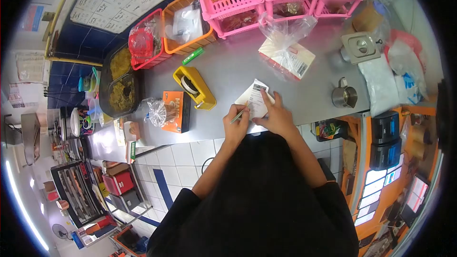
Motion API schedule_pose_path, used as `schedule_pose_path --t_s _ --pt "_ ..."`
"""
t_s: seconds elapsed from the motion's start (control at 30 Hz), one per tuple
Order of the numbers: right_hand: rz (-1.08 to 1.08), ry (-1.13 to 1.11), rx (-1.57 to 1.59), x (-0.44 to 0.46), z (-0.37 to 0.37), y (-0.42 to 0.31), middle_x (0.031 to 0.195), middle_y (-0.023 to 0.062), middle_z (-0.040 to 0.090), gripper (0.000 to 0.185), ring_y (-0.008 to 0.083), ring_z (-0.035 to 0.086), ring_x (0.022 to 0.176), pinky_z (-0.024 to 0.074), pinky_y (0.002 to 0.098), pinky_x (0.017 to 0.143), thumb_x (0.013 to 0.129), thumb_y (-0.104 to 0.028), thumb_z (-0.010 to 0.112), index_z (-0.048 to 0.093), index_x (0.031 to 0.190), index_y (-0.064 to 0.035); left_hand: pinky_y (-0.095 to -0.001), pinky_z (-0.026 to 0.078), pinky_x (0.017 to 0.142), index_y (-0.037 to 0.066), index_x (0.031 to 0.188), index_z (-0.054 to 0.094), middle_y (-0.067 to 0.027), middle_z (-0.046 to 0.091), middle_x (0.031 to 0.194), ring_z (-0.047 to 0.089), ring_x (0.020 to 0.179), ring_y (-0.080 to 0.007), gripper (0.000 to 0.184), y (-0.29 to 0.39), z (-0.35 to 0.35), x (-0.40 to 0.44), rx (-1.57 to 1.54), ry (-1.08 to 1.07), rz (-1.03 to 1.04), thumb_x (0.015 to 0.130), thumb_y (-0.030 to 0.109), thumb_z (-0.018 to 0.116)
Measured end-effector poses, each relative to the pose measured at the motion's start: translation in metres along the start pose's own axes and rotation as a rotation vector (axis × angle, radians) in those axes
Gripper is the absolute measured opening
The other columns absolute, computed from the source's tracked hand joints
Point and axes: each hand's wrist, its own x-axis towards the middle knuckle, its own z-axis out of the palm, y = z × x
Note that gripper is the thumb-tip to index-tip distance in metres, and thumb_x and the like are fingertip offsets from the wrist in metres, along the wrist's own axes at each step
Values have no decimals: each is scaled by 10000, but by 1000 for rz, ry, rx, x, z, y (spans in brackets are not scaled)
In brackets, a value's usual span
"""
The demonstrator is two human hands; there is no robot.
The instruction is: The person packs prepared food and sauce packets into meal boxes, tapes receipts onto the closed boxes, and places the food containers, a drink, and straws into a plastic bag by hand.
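Note:
A small white notepad (257,99) with printed text lies near the front edge of the steel table. My left hand (237,121) is closed around a slim pen (237,115), its tip at the pad's left side. My right hand (278,115) rests with fingers spread on the pad's right side and the table, holding nothing. To the left stand a yellow tape dispenser (204,96) and an orange box (173,111) with a clear plastic bag beside it. What is written under the pen is too small to read.
Pink baskets (238,4), an orange basket (208,33) and a red basket (162,59) line the back. A bagged box (297,62) lies beyond my right hand. A metal jug (344,96) stands at the right. A green marker (193,55) lies behind the dispenser.

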Motion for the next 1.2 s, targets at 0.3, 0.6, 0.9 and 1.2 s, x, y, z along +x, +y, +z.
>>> schedule_pose_path --t_s 0.3,0.6,0.9,1.2 --pt "-3 5 15 -1 2 2 1520 354 258 1118 498 582 1187 502 505 964 708 -504 803 187 1602 -239 -277 501 616 3 918 612 -82 687 762 632 674 -125 110 -8 -6 -20 15 65 -2 935 111 626" --pt "7 -6 34 -1 2 2 1523 333 260 1129 487 545 1238 498 490 971 700 -516 812 184 1601 -253 -282 487 577 -2 924 609 -93 664 720 609 629 -125 110 -7 -7 -30 85 32 30 923 105 634" --pt "-16 11 15 -1 2 -1 1523 329 257 1122 483 528 1260 505 512 956 699 -523 805 190 1600 -257 -343 507 592 8 911 614 -138 673 733 670 642 -230 108 8 -9 -9 179 -54 141 906 112 645" --pt "-64 7 -12 4 13 11 1532 333 249 1154 481 526 1264 496 512 968 689 -529 817 175 1603 -240 -438 546 728 64 1032 650 -170 701 970 681 872 -388 183 17 -21 66 331 -60 238 863 130 628"
